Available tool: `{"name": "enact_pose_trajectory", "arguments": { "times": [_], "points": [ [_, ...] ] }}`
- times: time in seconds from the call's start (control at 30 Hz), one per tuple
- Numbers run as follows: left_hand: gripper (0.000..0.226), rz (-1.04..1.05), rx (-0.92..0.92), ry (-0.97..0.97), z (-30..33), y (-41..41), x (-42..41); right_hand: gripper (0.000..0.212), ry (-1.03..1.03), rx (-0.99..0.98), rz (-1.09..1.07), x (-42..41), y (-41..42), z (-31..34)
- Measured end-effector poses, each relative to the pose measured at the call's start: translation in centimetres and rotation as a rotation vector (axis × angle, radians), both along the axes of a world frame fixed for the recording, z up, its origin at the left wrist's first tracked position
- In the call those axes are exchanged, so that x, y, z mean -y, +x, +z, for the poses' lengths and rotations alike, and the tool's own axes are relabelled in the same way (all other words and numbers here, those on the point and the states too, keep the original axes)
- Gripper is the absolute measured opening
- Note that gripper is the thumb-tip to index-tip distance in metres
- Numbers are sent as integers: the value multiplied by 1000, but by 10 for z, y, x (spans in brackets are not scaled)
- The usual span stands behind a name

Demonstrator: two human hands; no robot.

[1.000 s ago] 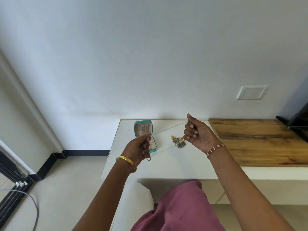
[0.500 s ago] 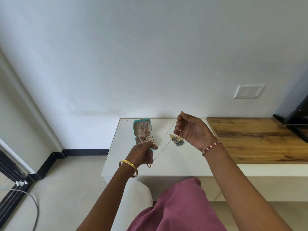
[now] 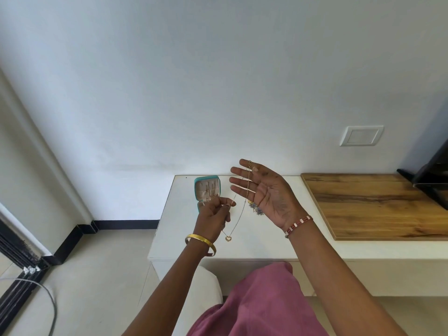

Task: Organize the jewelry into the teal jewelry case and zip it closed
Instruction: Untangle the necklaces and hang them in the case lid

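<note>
At the left of the white surface (image 3: 184, 241) the teal jewelry case (image 3: 207, 190) lies unzipped, its lid raised toward the wall with fine chains hanging inside. Just in front of it the left hand (image 3: 213, 218), a gold bangle (image 3: 200, 241) on its wrist, has its fingers curled, pinching one end of a thin gold necklace (image 3: 238, 218). The chain sags to a small heart pendant (image 3: 228, 238) above the surface, then climbs to the right hand (image 3: 266, 192), which is raised palm up with straight, spread fingers, the chain draped across them. A cluster of dark earrings (image 3: 256, 207) lies on the surface behind that palm. A beaded bracelet (image 3: 298, 225) circles the right wrist; a wooden top (image 3: 378, 204) lies farther right.
</note>
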State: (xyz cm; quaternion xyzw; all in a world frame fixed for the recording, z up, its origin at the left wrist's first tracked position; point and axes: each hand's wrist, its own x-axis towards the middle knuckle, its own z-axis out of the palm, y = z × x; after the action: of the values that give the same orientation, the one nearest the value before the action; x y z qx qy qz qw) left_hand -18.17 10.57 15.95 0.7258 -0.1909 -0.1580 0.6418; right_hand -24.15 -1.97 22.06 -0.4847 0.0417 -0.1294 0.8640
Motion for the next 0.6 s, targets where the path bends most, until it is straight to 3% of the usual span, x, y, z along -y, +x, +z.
{"name": "enact_pose_trajectory", "arguments": {
  "times": [0.3,0.47,0.6],
  "points": [
    [32,-71,248,110,-2,-10,2,38,-129,-16,-8,-12,-6,3],
    [27,-118,269,131,4,-15,4,53,-402,-77,67,-15,-8,10],
    [22,-129,330,187,5,-13,6,40,-632,-146,21,-13,-10,11]
  ]
}}
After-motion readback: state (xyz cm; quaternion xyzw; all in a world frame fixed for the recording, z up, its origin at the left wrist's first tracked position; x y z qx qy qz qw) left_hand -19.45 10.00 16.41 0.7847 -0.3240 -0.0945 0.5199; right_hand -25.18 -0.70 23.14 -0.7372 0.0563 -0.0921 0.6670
